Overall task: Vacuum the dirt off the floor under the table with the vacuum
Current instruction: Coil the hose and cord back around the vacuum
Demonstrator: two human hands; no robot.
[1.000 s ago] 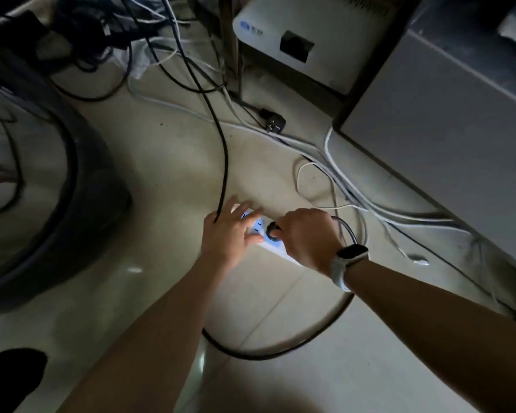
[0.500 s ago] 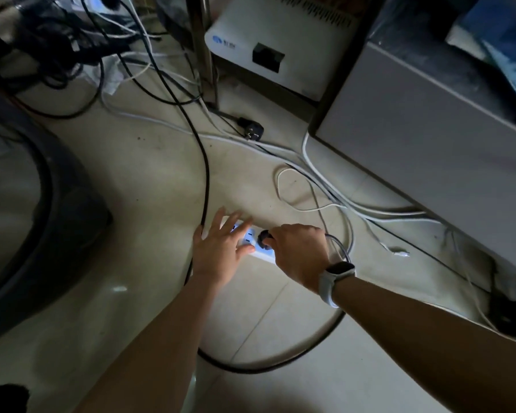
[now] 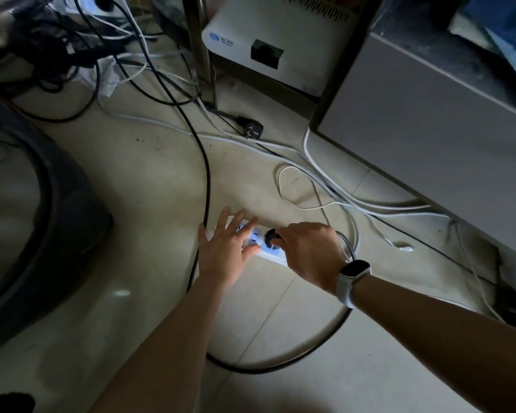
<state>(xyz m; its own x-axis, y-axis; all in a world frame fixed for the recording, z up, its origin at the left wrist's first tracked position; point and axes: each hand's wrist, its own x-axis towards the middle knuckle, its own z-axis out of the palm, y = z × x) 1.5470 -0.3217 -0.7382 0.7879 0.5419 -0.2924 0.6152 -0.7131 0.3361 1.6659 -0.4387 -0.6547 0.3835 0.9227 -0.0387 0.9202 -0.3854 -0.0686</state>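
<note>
Your left hand (image 3: 225,253) has flattened, fingers spread, on the strip (image 3: 258,244) while your right hand (image 3: 309,251) pinches the plug (image 3: 271,236) in; no vacuuming yet.

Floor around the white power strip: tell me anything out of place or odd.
A loose black plug lies unplugged on the pale tiled floor, prongs up, beyond the white power strip. White and black cables sprawl tangled across the floor. Dark specks dot it.
</note>
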